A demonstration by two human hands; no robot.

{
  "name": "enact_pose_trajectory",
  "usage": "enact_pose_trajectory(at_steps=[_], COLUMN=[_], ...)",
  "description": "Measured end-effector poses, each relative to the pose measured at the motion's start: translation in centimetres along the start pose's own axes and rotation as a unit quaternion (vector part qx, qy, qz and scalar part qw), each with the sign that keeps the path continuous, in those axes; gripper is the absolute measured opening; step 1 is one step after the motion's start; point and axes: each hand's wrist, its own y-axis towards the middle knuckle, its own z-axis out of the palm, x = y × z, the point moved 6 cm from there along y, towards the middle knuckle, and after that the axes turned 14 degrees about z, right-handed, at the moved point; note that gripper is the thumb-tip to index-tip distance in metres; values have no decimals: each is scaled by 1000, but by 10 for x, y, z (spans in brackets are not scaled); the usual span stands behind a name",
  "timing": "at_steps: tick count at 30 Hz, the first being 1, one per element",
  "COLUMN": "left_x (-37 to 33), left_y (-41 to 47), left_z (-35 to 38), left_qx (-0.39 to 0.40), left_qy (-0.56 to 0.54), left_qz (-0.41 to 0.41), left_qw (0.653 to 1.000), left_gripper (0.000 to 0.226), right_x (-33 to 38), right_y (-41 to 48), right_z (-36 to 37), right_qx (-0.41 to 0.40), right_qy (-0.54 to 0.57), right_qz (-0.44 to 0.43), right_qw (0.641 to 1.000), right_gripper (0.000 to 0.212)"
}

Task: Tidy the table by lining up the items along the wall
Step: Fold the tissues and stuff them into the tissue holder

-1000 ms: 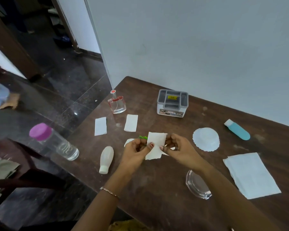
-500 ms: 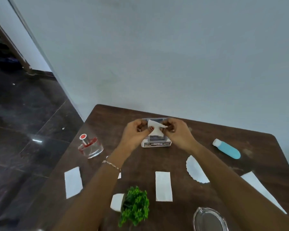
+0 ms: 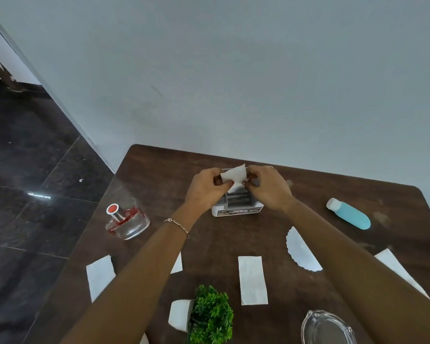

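Paper slip [image 3: 233, 178], pinched by left hand [image 3: 205, 192] and right hand [image 3: 268, 191], is now brought over the organiser [image 3: 236, 209]; stowing is judged imminent.

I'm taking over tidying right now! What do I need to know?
Left hand and right hand both pinch a paper piece above the grey organizer box.
Blue bottle, perfume bottle, doily, paper strip, plant and glass dish lie scattered across the table.
Done: nothing lined up along the wall yet.
Left: set the paper piece down, then line everything up.
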Motion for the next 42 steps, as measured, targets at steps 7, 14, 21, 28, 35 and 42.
enact_pose_trajectory(at_steps=[7, 14, 21, 28, 35, 42], left_x=[0, -11, -22, 8, 5, 0], left_y=[4, -10, -87, -140, -141, -132], left_z=[4, -2, 23, 86, 97, 86], left_qx=[25, -28, -44, 250, 288, 273], left_qy=[33, 3, -5, 157, 229, 225], left_qz=[4, 6, -25, -81, -55, -78], left_qw=[999, 1000, 999, 952, 928, 932], left_gripper=[21, 29, 12, 55, 75, 69], right_x=[0, -5, -51, -99, -90, -92], right_y=[-3, -24, -95, -135, -144, -143], right_z=[0, -13, 6, 67, 81, 73], right_qx=[-24, -47, -52, 77, 73, 98], right_qy=[-11, 9, 81, -17, -76, 15], right_qz=[0, -5, 41, 75, 45, 22], right_qw=[1000, 999, 995, 994, 993, 995], right_gripper=[36, 40, 26, 18, 30, 4])
